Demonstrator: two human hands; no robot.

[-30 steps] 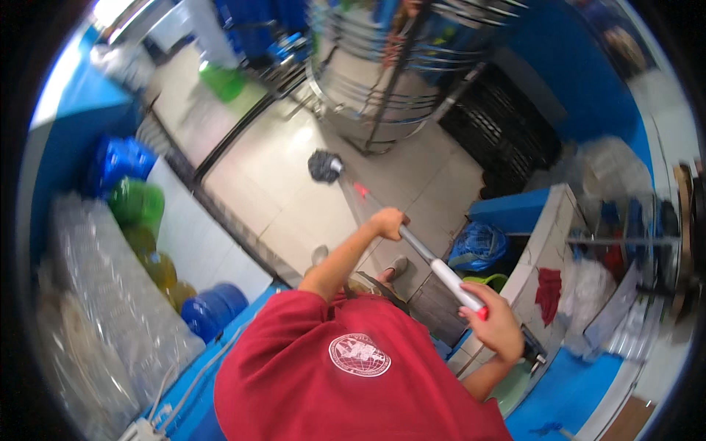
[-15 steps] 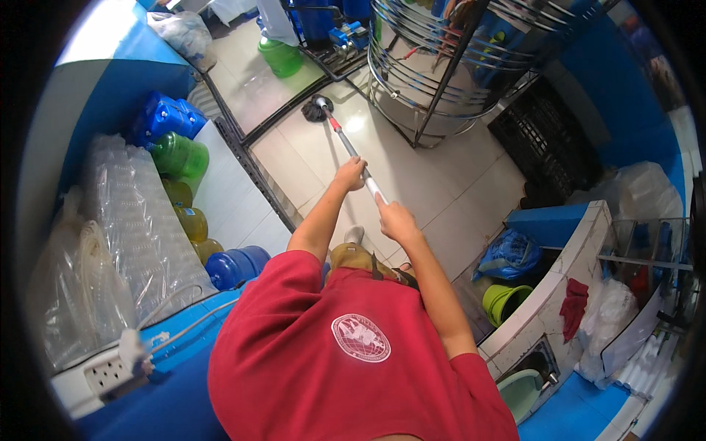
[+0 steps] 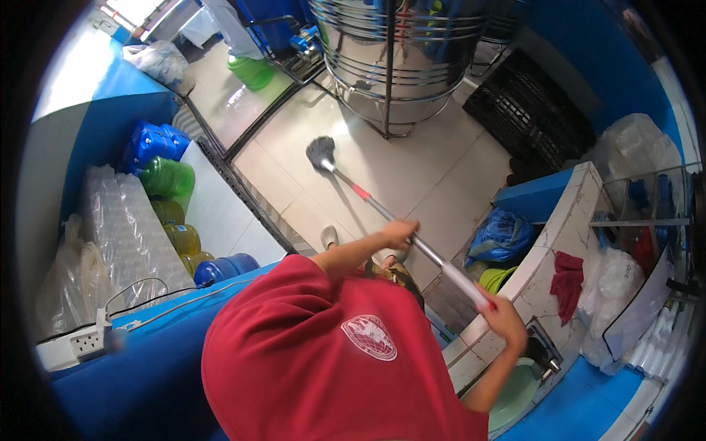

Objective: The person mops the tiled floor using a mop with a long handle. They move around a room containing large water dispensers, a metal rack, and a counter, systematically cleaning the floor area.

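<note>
Both my hands grip a long mop [image 3: 441, 263] with a grey and white pole and a red section. My left hand [image 3: 399, 233] is wrapped round the pole near its middle. Close to the pole's upper end, beside the tiled counter, my right hand [image 3: 504, 322] is closed on it. The pole slants from the right down to the far left, where the dark fluffy mop head [image 3: 321, 152] rests on the pale tiled floor [image 3: 283, 173].
A round metal rack [image 3: 393, 81] stands ahead, with a black crate [image 3: 529, 106] at its right. Large bottles [image 3: 168, 176] line the left side. On the right, a tiled counter [image 3: 548, 253] carries a red cloth [image 3: 567, 287]; a green basin [image 3: 515, 397] sits below.
The mop head has come nearer across the floor. My right hand has swung right and back with the pole's end, and my left has moved right and nearer. The view has shifted.
</note>
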